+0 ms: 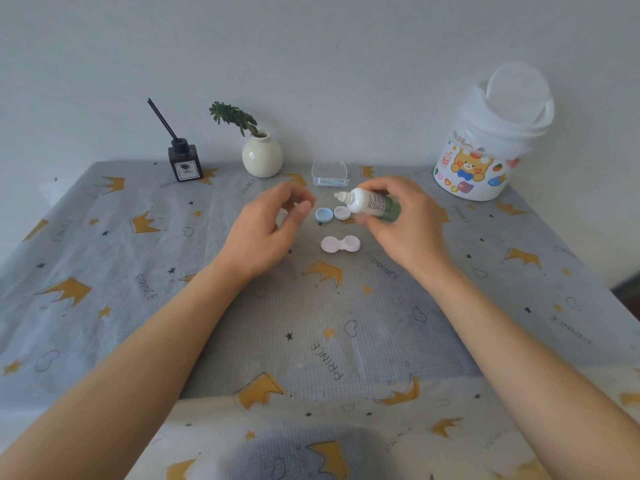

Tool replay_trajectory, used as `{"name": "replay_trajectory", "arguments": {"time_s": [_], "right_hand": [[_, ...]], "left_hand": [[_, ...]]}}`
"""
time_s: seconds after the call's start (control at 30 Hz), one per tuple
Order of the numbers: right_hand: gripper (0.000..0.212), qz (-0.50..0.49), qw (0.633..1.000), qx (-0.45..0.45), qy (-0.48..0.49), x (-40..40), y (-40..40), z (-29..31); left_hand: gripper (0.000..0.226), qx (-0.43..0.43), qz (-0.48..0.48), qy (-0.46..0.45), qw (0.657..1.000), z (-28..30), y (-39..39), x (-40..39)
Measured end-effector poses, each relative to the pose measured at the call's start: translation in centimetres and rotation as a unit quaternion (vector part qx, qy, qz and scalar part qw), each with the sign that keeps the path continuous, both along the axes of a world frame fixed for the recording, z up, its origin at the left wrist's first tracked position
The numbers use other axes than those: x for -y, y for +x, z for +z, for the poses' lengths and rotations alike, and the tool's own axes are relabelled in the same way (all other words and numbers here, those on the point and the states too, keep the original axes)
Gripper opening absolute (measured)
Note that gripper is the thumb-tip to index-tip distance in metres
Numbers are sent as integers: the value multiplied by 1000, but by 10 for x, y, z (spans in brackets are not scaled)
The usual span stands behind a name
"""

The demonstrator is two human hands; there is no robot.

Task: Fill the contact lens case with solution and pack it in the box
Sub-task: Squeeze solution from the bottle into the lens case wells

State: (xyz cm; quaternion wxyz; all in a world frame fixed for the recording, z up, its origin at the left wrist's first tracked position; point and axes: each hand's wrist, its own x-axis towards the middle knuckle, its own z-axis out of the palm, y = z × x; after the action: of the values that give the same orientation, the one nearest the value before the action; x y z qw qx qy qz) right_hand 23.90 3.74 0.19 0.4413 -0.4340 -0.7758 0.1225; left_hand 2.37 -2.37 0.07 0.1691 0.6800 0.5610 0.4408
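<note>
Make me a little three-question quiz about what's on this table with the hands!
1. True or false: the right hand holds the solution bottle.
2. Which lies nearer the person: A, the lens case, or B, the two caps?
3. Fill in: the clear box stands beside the white ____ with the green sprig.

Key: 1 true. 2 A. 3 vase.

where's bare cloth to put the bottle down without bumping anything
Bare tablecloth lies between the forearms, near of the lens case; more lies left of the left hand. It is crowded between the case, the two caps and the clear box, where the right hand holds the bottle.
</note>
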Motion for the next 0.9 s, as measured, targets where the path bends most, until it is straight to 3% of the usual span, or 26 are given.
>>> {"name": "replay_trajectory", "arguments": {"time_s": [0.23,0.53,0.8,0.9], "right_hand": [[39,-17,998,-55,-36,0,-5,8],[36,-15,996,-75,-50,3,-8,5],[37,-6,995,-81,-56,6,-8,4],[37,4,996,-78,-52,9,-8,4]], "left_hand": [[40,-56,9,-99,993,7,-30,-6],[25,-106,-85,-132,982,11,-42,-6],[15,-109,-55,-116,986,5,-41,-11],[11,-49,-22,-108,993,5,-37,-10]]}}
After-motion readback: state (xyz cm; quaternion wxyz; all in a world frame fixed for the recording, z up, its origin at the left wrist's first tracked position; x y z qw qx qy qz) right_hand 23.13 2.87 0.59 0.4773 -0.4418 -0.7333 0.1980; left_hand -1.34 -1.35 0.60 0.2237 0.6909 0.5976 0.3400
